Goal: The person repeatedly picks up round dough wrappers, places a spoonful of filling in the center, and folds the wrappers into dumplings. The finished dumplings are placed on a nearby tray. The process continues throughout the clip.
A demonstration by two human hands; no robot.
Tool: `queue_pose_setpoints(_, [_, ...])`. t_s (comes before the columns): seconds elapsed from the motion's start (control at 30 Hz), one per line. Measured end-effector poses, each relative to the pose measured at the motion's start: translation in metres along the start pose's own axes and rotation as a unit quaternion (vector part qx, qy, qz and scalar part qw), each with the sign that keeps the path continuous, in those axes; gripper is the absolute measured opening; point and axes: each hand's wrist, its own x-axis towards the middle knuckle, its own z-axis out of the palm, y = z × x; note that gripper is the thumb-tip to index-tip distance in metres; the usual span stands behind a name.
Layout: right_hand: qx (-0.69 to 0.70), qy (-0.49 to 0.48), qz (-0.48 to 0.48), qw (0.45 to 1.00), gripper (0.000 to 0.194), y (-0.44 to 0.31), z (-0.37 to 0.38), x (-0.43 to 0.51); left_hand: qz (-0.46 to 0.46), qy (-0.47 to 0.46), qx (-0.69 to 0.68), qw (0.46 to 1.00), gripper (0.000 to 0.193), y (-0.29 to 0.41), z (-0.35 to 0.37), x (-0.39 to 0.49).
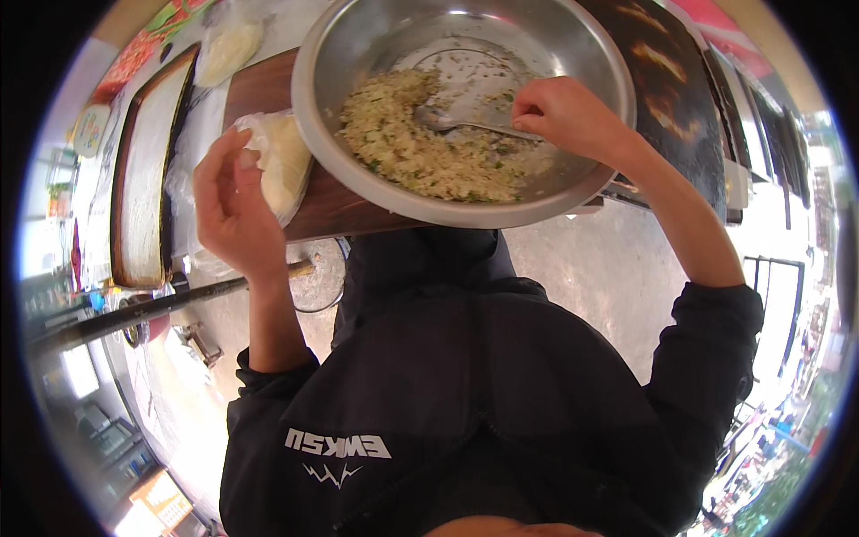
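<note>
My left hand [235,208] is raised at the left with its fingers loosely bent and apart, and I see nothing in it. Its fingertips overlap the edge of a clear plastic bag [258,127] around a pale stack that looks like dough wrappers [282,164]; whether they touch cannot be told. Over the right side of a large stainless-steel bowl [463,213], my right hand [564,114] is closed at the handle of a metal spoon [463,124]. The spoon's head rests at the edge of a pale chopped filling with green bits [416,154], which lies along the bowl's left and near sides.
A brown wooden board [329,208] lies beneath the bowl. To the left are a rusty-edged metal tray [151,161] and another bagged pale bundle [231,50]. A dark, scorched flat surface [671,87] stands at the right. Below the left hand runs a dark pole [174,305].
</note>
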Motion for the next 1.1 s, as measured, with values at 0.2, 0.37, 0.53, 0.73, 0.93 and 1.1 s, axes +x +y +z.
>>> queue_pose_setpoints(0.2, [-0.08,-0.11,-0.01,0.991,0.011,0.007,0.037,0.044,-0.088,0.08,0.012,0.993,0.021,-0.054,-0.069,0.022])
queue_pose_setpoints(0.37, [-0.06,-0.174,0.021,0.983,0.006,0.01,0.037,0.047,-0.238,-0.085,0.073,0.965,0.023,-0.1,-0.095,0.021])
queue_pose_setpoints(0.53, [-0.092,-0.179,0.023,0.979,0.015,0.003,0.042,0.043,-0.058,-0.185,0.263,0.945,0.042,-0.139,-0.08,0.017])
queue_pose_setpoints(0.73, [-0.113,-0.171,0.06,0.977,0.016,-0.001,0.037,0.03,-0.079,-0.232,0.323,0.914,0.043,-0.156,-0.083,0.03])
queue_pose_setpoints(0.93, [-0.095,0.013,-0.093,0.991,0.01,0.011,0.03,0.02,-0.017,-0.203,0.357,0.912,0.025,-0.158,-0.089,0.031])
queue_pose_setpoints(1.1, [-0.178,0.052,-0.007,0.983,0.009,0.029,-0.011,0.004,0.08,-0.147,0.28,0.945,0.013,-0.142,-0.09,0.031])
